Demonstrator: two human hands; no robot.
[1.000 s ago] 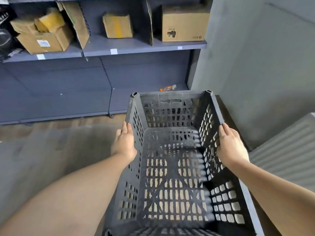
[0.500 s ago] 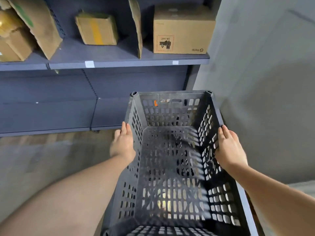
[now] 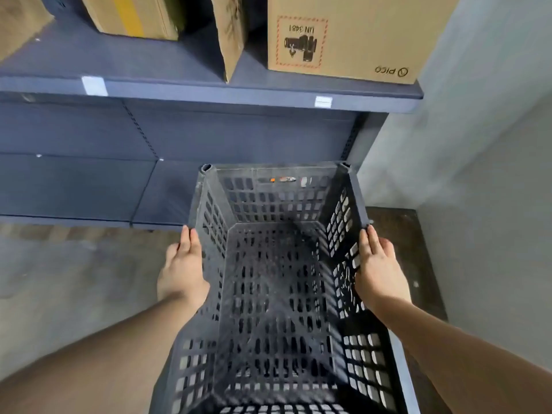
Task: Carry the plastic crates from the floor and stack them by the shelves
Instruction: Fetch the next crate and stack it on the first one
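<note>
A dark grey slotted plastic crate (image 3: pixel 277 264) hangs in front of me, open side up and empty, held off the floor. My left hand (image 3: pixel 182 270) lies flat against its left rim with the fingers stretched forward. On the right rim my right hand (image 3: pixel 378 270) presses the same way. The crate's far end is close to the bottom of the blue-grey shelves (image 3: pixel 209 91), in the corner by the wall. Both thumbs are hidden.
Cardboard boxes (image 3: pixel 343 34) stand on the shelf above the crate. A grey wall (image 3: pixel 478 174) closes the right side, with a dark floor strip (image 3: pixel 397 234) at its foot. A small orange item (image 3: pixel 280 179) shows through the crate's far wall. Grey floor lies to the left.
I have walked closer to the shelves and the corner with the crate; the shelf and boxes now loom larger. Both hands keep the same hold on the rims.
</note>
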